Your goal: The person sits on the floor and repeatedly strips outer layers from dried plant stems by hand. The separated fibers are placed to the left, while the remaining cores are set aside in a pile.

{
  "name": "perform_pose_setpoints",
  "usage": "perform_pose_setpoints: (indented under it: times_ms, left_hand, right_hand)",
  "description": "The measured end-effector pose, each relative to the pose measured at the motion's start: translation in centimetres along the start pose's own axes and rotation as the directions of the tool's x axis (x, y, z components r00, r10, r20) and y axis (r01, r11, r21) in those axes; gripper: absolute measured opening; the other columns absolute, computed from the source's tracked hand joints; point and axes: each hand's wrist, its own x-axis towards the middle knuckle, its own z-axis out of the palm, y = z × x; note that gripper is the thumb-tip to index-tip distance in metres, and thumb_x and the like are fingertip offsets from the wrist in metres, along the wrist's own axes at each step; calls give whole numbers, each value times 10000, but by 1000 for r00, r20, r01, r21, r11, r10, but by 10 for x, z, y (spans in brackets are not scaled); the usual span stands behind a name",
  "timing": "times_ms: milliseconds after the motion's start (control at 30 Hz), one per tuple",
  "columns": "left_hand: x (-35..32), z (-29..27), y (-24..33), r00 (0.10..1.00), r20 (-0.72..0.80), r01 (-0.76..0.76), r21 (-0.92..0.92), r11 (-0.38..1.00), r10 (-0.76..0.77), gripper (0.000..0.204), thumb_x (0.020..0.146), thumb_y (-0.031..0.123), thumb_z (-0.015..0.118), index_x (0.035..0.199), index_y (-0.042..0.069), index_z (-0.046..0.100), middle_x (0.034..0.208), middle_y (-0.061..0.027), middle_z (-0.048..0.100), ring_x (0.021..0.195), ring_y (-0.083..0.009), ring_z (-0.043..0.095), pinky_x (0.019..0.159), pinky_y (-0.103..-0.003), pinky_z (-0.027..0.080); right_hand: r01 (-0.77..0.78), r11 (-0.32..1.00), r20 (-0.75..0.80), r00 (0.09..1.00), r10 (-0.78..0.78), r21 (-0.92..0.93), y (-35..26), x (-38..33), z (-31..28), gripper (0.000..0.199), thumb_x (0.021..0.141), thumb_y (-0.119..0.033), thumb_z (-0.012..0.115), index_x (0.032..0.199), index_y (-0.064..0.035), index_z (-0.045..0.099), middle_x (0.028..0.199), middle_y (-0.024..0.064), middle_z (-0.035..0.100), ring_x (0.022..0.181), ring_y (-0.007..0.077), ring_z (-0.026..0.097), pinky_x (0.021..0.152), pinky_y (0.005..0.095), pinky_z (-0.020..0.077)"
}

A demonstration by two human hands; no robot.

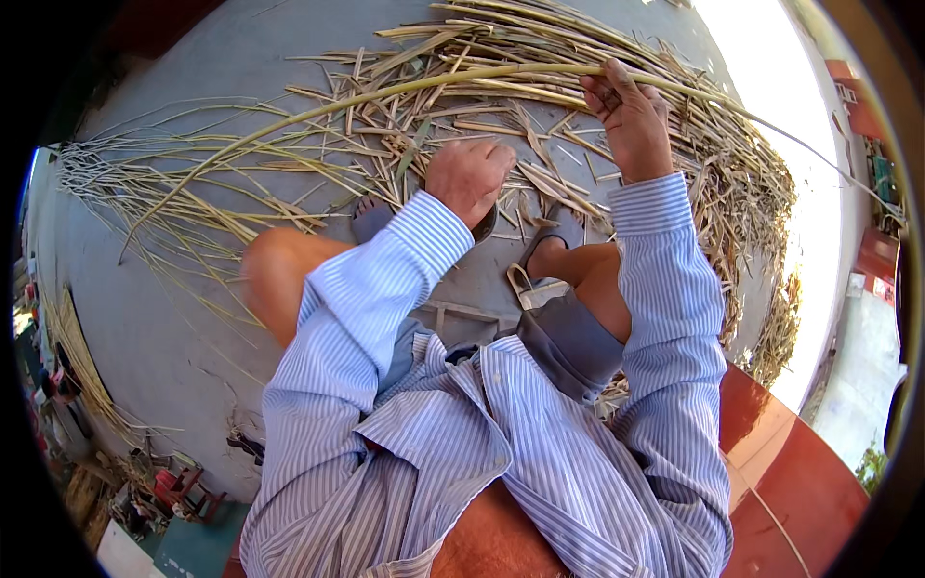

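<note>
A long, thin, yellow-green reed stalk (520, 69) arches across the view, bending down at both ends. My right hand (631, 116) pinches it right of its middle, thumb and fingers closed around it. My left hand (470, 181), slightly blurred, is curled into a fist below the stalk and apart from it. A dark, curved edge (486, 225) shows just under this fist. Whatever the fist grips is mostly hidden by the hand, so I cannot name it.
A thick pile of cut stalks (540, 40) lies beyond my hands, with dry husks (737, 212) to the right. Thin split strips (154, 159) fan out at left on the grey floor (164, 328). My sandalled foot (540, 255) is near the scraps. A red surface (790, 453) is at lower right.
</note>
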Motion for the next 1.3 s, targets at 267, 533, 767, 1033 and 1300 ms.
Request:
perform_pose_setpoints:
  times_ms: [267, 533, 767, 1033, 1300]
  left_hand:
    - [-73, 228, -70, 679, 625, 384, 147, 912, -386, 238, 837, 163, 678, 996, 37, 555, 1009, -184, 603, 829, -355, 669, 674, -472, 541]
    - [-79, 269, -81, 656, 683, 215, 238, 947, -321, 155, 703, 32, 679, 848, 67, 637, 822, -165, 667, 769, -325, 684, 628, -410, 543]
    - [-4, 195, -67, 941, 287, 210, -70, 975, -182, 217, 822, 270, 665, 754, 75, 601, 660, -153, 639, 664, -354, 650, 598, -478, 490]
    - [113, -12, 32, 843, -385, -256, 330, 909, 377, 183, 823, 212, 706, 934, 81, 643, 795, -67, 648, 770, -261, 619, 687, -377, 440]
    - [113, -69, -9, 977, -45, -187, 275, 943, 207, 200, 826, 278, 696, 832, 93, 623, 704, -77, 617, 688, -272, 591, 665, -402, 369]
  right_hand:
    - [-98, 995, 20, 995, 98, -15, -6, -18, 0, 263, 990, -219, 571, 1094, 15, 630, 960, 120, 690, 882, 192, 675, 767, 297, 539]
    - [-150, 988, -16, 989, 150, -17, -7, -17, -16, 256, 987, -214, 575, 1110, 2, 636, 956, 111, 690, 859, 173, 677, 746, 275, 530]
    - [-176, 981, -60, 983, 172, -78, 2, -3, -19, 314, 949, -292, 635, 1050, 5, 640, 892, 93, 699, 829, 142, 678, 721, 244, 520]
    - [-109, 994, 48, 993, 108, 8, -3, 11, -14, 276, 954, -263, 631, 1018, 5, 650, 913, 87, 697, 816, 131, 670, 706, 228, 529]
    - [-36, 999, 108, 993, 36, -1, -14, 9, -2, 236, 954, -233, 630, 1068, -27, 637, 960, 80, 688, 837, 154, 676, 748, 258, 551]
